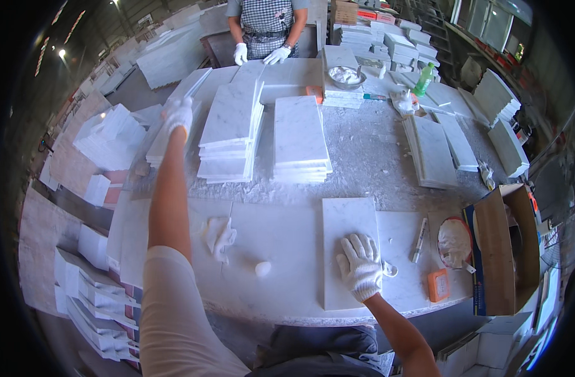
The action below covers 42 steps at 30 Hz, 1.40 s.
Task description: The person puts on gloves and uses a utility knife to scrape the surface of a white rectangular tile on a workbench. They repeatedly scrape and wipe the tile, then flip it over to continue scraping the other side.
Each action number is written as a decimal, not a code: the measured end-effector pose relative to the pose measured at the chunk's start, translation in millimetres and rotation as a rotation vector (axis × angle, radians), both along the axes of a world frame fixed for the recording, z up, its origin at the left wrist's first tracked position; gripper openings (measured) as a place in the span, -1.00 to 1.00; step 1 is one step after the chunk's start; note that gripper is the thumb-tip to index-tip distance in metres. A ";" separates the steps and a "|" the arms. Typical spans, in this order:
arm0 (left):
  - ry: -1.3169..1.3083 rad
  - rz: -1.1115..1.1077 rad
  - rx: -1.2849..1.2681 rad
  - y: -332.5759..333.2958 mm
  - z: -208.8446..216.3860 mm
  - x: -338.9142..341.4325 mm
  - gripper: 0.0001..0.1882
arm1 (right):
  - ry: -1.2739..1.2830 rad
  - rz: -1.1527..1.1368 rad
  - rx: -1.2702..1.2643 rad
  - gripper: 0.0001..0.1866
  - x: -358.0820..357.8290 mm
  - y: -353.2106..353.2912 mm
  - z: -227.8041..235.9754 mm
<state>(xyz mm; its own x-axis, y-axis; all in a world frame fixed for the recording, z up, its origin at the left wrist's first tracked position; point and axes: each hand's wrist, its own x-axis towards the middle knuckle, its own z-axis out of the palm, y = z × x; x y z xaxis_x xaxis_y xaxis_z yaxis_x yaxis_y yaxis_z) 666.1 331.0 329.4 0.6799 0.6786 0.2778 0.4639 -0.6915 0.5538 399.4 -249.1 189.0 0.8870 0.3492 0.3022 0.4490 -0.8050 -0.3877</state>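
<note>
My right hand (360, 264), in a white knit glove, lies flat on a white marble tile (341, 217) near the table's front edge, fingers stretched out. A small pale scrap (390, 269) shows beside its wrist. My left hand (178, 116), also gloved, reaches far out to the left stack of marble tiles (157, 148). It is at the near end of a slanted tile (193, 83); motion blur hides whether its fingers grip it. Two more stacks of grey-veined marble tiles, a taller one (228, 116) and a lower one (300, 132), stand to its right.
Across the table a person's gloved hands (259, 54) rest at the far edge. A crumpled cloth (220, 239), white lump (262, 269), marker (419, 240), orange block (438, 285) and cardboard box (488, 251) lie nearby. Farther right are tile stacks (432, 151), a bowl (346, 76) and green bottle (424, 80).
</note>
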 end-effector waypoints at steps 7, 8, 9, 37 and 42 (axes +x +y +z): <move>-0.195 -0.162 0.037 -121.4 95.8 -51.1 -0.38 | -0.086 0.003 0.006 -0.52 1.5 -4.2 -27.6; -0.229 -0.285 0.016 -151.6 98.6 -61.9 -0.40 | -0.055 0.021 -0.049 -0.50 2.5 -6.2 -33.5; -0.260 -0.454 -0.006 -183.7 96.1 -76.1 -0.43 | -0.019 0.027 -0.095 -0.49 2.5 -9.6 -39.1; 0.573 -1.418 0.881 -499.7 -164.8 -288.2 -0.22 | -0.236 -0.144 0.120 -0.70 -60.3 -151.4 -38.3; 0.577 -1.058 0.773 -450.3 -168.6 -186.8 -0.26 | -0.185 -0.156 0.139 -0.66 -57.3 -155.5 -48.2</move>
<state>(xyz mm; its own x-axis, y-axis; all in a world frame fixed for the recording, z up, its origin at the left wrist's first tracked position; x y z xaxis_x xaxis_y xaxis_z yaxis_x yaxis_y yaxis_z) 479.3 -119.3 160.9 0.9043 -0.4008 -0.1471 -0.4240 -0.8833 -0.1998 342.1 -404.7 140.8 0.8521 0.1567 0.4994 0.3972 -0.8148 -0.4222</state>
